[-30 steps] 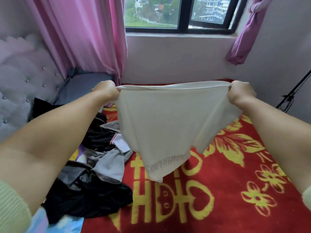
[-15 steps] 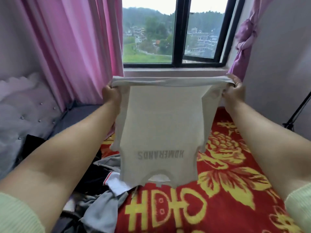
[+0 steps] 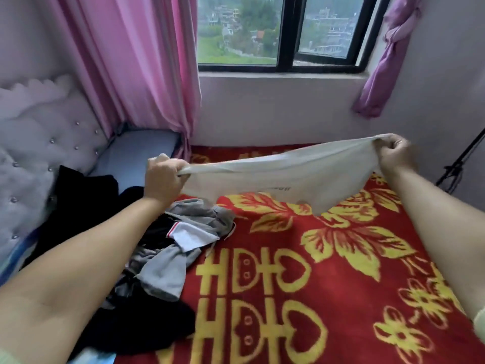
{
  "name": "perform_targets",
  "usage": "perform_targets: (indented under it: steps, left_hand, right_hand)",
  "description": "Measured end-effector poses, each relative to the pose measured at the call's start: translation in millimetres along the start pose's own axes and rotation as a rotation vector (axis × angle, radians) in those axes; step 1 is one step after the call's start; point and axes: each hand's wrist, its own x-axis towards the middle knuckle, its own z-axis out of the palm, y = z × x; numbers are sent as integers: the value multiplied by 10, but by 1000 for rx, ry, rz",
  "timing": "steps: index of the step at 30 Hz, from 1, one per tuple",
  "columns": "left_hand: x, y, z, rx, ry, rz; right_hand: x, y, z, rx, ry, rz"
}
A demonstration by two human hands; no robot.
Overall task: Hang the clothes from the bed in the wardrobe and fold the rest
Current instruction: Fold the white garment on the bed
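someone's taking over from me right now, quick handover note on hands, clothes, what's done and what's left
Left hand: grips one end of the white t-shirt.
Right hand: grips the other end; the shirt is stretched between both, low over the red blanket, its far part sagging toward it.
Pile of black and grey clothes: unsorted on the bed's left side.
Done: nothing visibly folded or hung.
Left: lay out and fold or hang this shirt, then the pile. No wardrobe in view.
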Motion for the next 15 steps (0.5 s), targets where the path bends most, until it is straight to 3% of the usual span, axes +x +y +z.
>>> perform_targets:
  steps: [3, 5, 10, 15]
  left_hand:
    - [-903, 1, 163, 262, -167, 361]
    - [-1518, 171, 254, 373, -345, 434]
    - [-2974, 759, 413, 399, -786, 328]
    - [-3790, 1076, 518, 367, -1000, 94]
  right_hand:
    - [-497, 645, -284, -357, -298, -96]
    - [-898, 1040, -489, -485, -499, -126]
    - [-1865, 2093, -927, -784, -1016, -164]
    - [-2568, 2808, -1117, -1007, -1362, -203]
